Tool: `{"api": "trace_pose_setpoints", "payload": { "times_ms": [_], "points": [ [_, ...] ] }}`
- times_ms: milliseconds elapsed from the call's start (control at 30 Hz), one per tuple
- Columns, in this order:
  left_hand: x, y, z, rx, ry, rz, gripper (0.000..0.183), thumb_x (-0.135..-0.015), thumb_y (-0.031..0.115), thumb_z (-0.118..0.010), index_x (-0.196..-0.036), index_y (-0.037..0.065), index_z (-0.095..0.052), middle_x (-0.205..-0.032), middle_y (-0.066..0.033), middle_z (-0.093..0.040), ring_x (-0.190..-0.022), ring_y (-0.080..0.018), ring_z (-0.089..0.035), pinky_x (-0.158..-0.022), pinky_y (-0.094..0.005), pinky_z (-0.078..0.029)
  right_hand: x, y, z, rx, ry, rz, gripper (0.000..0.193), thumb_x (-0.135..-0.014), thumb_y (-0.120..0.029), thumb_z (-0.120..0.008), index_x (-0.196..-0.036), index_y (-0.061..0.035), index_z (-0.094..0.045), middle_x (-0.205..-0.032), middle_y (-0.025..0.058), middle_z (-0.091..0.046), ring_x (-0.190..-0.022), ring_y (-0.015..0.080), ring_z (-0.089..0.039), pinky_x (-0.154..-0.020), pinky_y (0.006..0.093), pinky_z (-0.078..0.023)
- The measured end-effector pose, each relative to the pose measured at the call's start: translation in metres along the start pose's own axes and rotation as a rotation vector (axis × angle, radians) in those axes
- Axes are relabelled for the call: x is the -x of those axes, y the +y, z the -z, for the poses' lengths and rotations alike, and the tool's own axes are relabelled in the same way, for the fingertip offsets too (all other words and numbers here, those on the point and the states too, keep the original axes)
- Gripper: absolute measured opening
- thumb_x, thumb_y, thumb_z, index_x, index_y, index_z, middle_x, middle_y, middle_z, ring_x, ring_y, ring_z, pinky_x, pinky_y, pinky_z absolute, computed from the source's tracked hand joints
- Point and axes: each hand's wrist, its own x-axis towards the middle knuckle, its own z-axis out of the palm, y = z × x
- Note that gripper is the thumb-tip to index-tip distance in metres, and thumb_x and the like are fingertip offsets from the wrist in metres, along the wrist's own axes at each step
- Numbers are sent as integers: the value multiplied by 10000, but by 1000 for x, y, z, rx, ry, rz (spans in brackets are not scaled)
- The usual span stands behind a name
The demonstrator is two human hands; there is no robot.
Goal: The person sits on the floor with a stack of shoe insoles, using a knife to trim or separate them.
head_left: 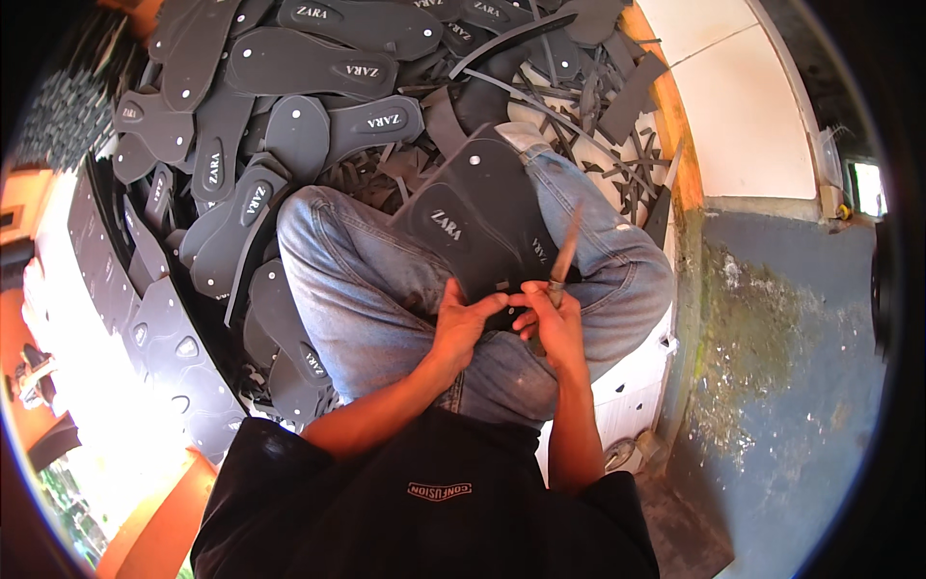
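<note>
The black insole sheet (477, 207) should be kept steady across the jeans-clad legs (338, 270), with the knife (568, 245) angled clear of the fingers. The knife is clasped in the right hand (554, 320); whether anything is pinched by the left hand (460, 324) cannot be told. The sheet is spread just beyond both grips, its near edge beside the fingertips.

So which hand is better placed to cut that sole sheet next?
Probably the right hand: it grips the knife, close to the sole sheet. The left hand, at the sheet's near edge, shows no tool.
</note>
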Motion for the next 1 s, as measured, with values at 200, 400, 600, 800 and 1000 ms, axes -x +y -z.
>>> {"api": "trace_pose_setpoints", "payload": {
  "times_ms": [200, 400, 600, 800, 1000],
  "points": [
    [-8, -15, 3, -82, -130, 109, 391, -741, -16, -706, -1096, 15, -546, -1035, -78, -620, -930, -173, -604, -848, -288, -474, 15, -4, 11, -202, 157, 117, 271, -922, -245, -565, -900, 24, -553, -568, 54, -542, -433, 116, -498, -397, 244, -396],
    [7, 54, 8, 132, -12, -179, 322, -749, 21, -704, -1053, 13, -597, -977, -92, -646, -852, -181, -635, -793, -298, -511, 24, 7, 16, -197, 163, 244, 259, -914, -232, -582, -881, 22, -542, -536, 10, -449, -448, 110, -466, -426, 255, -384],
    [45, 81, 14, 255, -79, -36, 250, -810, 45, -652, -1052, 20, -597, -986, -77, -638, -880, -175, -633, -768, -289, -536, 42, 10, 12, 11, 65, 297, 224, -912, -209, -585, -897, 12, -546, -549, -6, -419, -453, 79, -403, -422, 240, -362],
    [80, 70, 3, 208, 14, 97, 293, -852, 80, -623, -1117, -20, -545, -1027, -103, -622, -900, -179, -633, -769, -300, -537, 86, 7, 39, 451, 18, 183, 90, -859, -78, -587, -922, -16, -600, -535, -41, -436, -477, 43, -364, -454, 219, -295],
    [89, 63, 4, 190, 26, 180, 301, -863, 89, -613, -1129, -29, -536, -1048, -110, -614, -941, -187, -621, -813, -302, -519, 123, 5, 44, 644, -90, 68, 103, -811, -21, -561, -904, -15, -605, -491, -16, -427, -481, 40, -366, -450, 247, -313]
  ]
}}
